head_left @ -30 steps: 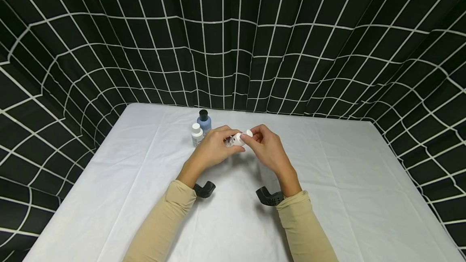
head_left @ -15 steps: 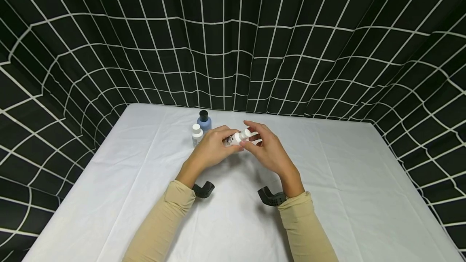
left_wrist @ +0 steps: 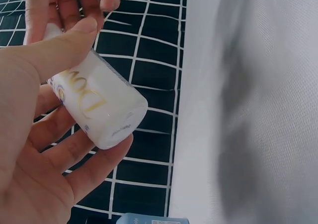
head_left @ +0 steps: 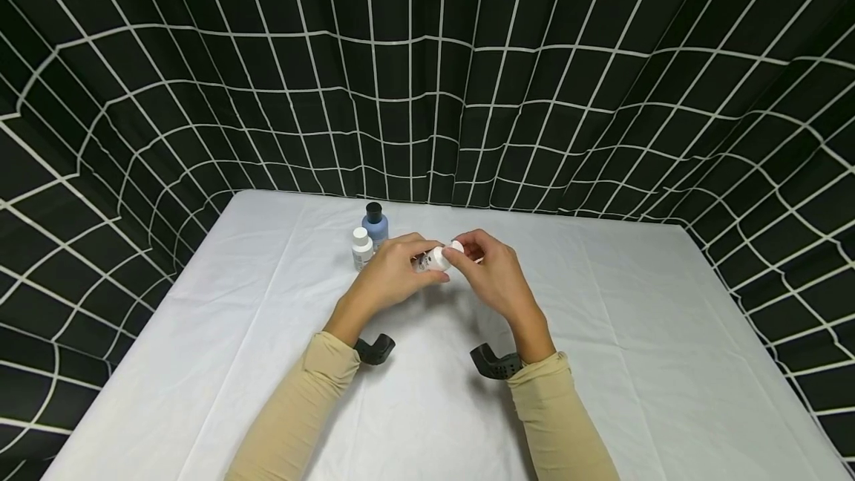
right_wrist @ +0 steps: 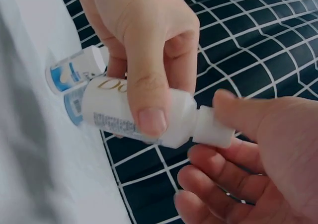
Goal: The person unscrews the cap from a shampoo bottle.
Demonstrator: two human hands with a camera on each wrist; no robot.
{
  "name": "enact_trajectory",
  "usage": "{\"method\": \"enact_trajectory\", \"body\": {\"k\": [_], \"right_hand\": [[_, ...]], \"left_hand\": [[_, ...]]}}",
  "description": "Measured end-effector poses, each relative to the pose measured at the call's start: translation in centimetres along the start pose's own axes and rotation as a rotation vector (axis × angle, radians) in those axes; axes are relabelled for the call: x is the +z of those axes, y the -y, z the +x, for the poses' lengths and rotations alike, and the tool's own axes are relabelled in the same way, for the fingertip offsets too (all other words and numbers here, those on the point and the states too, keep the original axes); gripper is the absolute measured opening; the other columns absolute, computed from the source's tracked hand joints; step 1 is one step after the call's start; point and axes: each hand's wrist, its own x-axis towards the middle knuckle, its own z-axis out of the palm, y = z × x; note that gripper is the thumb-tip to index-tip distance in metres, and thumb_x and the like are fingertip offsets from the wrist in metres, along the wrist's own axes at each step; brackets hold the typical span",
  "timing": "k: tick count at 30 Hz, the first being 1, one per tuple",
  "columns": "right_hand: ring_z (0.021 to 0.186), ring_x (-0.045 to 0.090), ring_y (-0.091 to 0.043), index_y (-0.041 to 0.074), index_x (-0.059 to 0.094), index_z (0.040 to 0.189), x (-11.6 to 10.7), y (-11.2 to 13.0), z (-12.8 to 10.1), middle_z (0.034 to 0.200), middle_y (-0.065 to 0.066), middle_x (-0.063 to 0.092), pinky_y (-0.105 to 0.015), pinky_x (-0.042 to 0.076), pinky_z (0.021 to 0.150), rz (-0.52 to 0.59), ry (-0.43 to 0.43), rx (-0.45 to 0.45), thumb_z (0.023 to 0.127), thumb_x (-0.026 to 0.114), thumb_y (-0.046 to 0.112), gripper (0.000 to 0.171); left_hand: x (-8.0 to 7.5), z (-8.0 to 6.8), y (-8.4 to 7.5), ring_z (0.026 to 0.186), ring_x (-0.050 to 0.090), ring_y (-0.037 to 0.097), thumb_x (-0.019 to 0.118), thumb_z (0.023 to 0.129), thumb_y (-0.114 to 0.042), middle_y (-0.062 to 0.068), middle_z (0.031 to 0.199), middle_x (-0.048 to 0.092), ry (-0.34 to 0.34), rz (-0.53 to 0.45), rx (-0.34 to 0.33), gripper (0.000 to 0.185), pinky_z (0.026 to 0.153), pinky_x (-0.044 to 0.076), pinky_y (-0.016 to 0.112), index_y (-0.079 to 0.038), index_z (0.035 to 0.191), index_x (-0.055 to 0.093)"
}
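Note:
My left hand [head_left: 390, 272] grips a small white Dove bottle [left_wrist: 112, 102] round its body, thumb on one side and fingers on the other. The bottle is held tilted above the table, its capped end toward my right hand [head_left: 494, 273]. That hand pinches the white cap [right_wrist: 211, 128] between thumb and fingers; the cap sits on the bottle's neck. Just beyond my left hand, a small white bottle [head_left: 361, 249] with a white cap stands upright on the table. Close behind it stands a blue bottle [head_left: 375, 226] with a black cap.
A white cloth covers the table [head_left: 267, 377]. Black curtain [head_left: 414, 80] with a white grid hangs behind it and along both sides. Each wrist carries a black camera mount [head_left: 494, 362] that juts inward.
Half a second ago my right fingers were spread off the cap, with the thumb near the bottle's neck; now they pinch the cap again. My left hand and the standing bottles stay put.

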Motion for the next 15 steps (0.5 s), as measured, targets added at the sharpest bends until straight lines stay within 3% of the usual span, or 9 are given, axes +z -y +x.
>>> {"method": "enact_trajectory", "body": {"k": [4, 9, 15], "right_hand": [[0.106, 0.069, -0.024, 0.009, 0.068, 0.129, -0.1, 0.01, -0.12, 0.116, -0.009, 0.072, -0.039, 0.059, 0.088, 0.032, 0.006, -0.098, 0.098, 0.07, 0.023, 0.034], [0.111, 0.068, -0.023, 0.009, 0.066, 0.134, -0.2, 0.12, -0.22, 0.121, -0.008, 0.071, -0.037, 0.058, 0.086, 0.045, 0.017, -0.182, 0.098, 0.068, 0.013, 0.036], [0.112, 0.068, -0.026, 0.009, 0.062, 0.139, -0.22, 0.12, -0.23, 0.127, -0.01, 0.068, -0.037, 0.059, 0.087, 0.078, 0.049, -0.193, 0.095, 0.071, 0.009, 0.045]], "left_hand": [[0.06, 0.0, -0.08, 0.084, 0.061, 0.008, 0.084, 0.084, -0.038, -0.008, 0.101, 0.071, -0.011, 0.02, 0.005, 0.043, 0.074, 0.051, 0.024, -0.02, 0.121, 0.074], [0.07, 0.03, -0.15, 0.085, 0.062, 0.009, 0.084, 0.084, -0.039, -0.006, 0.101, 0.071, -0.016, 0.031, 0.009, 0.041, 0.075, 0.051, 0.025, -0.019, 0.119, 0.074], [0.18, 0.05, -0.01, 0.085, 0.062, 0.01, 0.082, 0.085, -0.04, -0.007, 0.102, 0.071, -0.012, 0.03, 0.0, 0.041, 0.076, 0.051, 0.026, -0.02, 0.12, 0.074]]}}
